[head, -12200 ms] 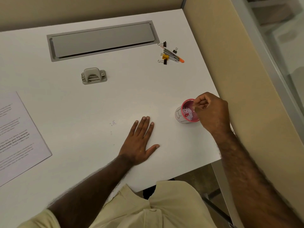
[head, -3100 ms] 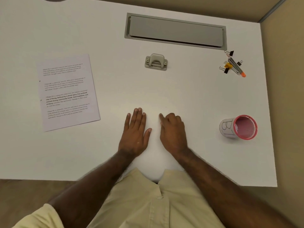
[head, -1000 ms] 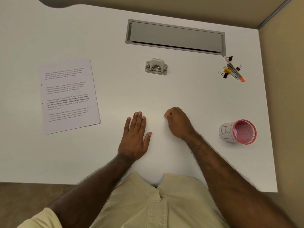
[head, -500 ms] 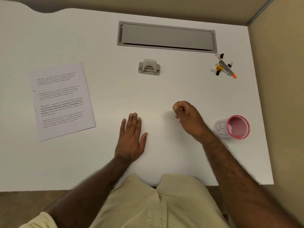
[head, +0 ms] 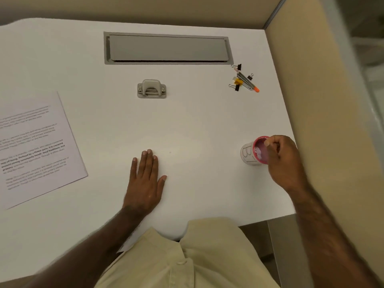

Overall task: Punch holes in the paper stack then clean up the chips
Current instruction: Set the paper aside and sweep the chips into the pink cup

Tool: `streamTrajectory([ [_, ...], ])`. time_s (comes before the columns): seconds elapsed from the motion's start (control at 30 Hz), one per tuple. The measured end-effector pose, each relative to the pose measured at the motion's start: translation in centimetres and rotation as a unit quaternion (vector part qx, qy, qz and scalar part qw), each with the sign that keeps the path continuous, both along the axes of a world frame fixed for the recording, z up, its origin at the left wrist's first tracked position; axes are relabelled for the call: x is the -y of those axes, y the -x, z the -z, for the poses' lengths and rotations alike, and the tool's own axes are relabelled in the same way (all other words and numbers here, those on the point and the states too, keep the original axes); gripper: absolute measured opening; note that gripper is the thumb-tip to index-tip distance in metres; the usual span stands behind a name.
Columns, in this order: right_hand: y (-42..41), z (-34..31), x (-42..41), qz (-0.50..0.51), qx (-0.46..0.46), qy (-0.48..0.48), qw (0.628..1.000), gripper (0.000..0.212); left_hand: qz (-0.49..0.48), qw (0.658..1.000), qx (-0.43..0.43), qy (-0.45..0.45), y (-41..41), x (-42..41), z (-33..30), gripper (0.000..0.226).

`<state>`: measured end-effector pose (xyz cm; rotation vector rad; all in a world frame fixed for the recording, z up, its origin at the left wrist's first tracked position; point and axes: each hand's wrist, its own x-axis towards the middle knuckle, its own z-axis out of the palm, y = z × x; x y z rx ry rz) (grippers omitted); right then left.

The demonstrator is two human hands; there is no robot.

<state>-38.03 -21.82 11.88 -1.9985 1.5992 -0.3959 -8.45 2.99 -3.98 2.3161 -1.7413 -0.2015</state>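
The white desk (head: 197,121) carries all items. The grey cable hatch (head: 167,48) lies recessed in it, well beyond both hands. The paper stack (head: 35,148), printed side up, lies flat, well to the left of the left hand (head: 145,181) and apart from it. The left hand rests palm down on the desk, fingers straight and held together, thumb spread to the side; it holds nothing. The right hand (head: 283,161) is positioned over the pink-rimmed cup (head: 252,152), well to the right of the left hand, with fingers curled and fingertips drawn together above the cup opening; whether they pinch anything cannot be determined. White chips (head: 258,151) lie inside the cup. The grey hole punch (head: 151,89) stands beyond the left hand, well apart from both hands. A cluster of pens and binder clips (head: 244,80) lies beyond the right hand.
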Motion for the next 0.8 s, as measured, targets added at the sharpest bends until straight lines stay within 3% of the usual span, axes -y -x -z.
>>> streamTrajectory([
  [0.17, 2.0, 0.6, 0.3, 0.009, -0.024, 0.006, 1.000, 0.017, 0.150, 0.987, -0.036, 0.049, 2.7, 2.0, -0.4, 0.069],
  [0.3, 2.0, 0.5, 0.5, 0.021, -0.031, 0.008, 0.999, 0.015, 0.228, 0.972, -0.044, 0.017, 5.0, 3.5, -0.1, 0.071],
  [0.53, 1.7, -0.5, 0.9, 0.066, -0.024, 0.030, 0.997, 0.012, 0.238, 0.970, -0.049, -0.011, 5.5, 3.9, 0.5, 0.072],
  [0.8, 1.5, -0.8, 1.2, 0.103, -0.005, -0.010, 0.995, 0.013, 0.234, 0.971, -0.055, -0.015, 5.4, 3.9, 0.3, 0.071],
])
